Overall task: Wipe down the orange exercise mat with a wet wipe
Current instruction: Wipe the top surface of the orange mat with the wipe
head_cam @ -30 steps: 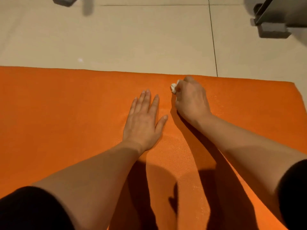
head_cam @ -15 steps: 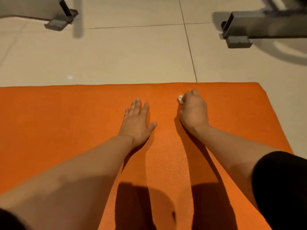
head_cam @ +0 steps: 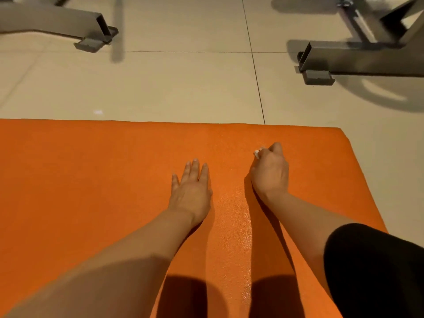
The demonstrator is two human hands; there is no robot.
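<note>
Two hands on the orange mat [head_cam: 91,180], which lies flat on the tiled floor [head_cam: 183,88]. Left hand [head_cam: 191,191] flat, fingers straight, pressing down, likely to pin the mat so it won't slide. Right hand [head_cam: 270,171], at 3 o'clock of the left, clenched round a balled wet wipe [head_cam: 257,153]; only a white bit shows at 11 o'clock of the fist. Metal frame feet [head_cam: 316,76] at 12–2 o'clock, well apart.

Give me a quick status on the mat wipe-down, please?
Left hand flat on the orange mat. Right hand fingers curled round the wet wipe, pressed to mat near far edge. Nothing in the way.
</note>
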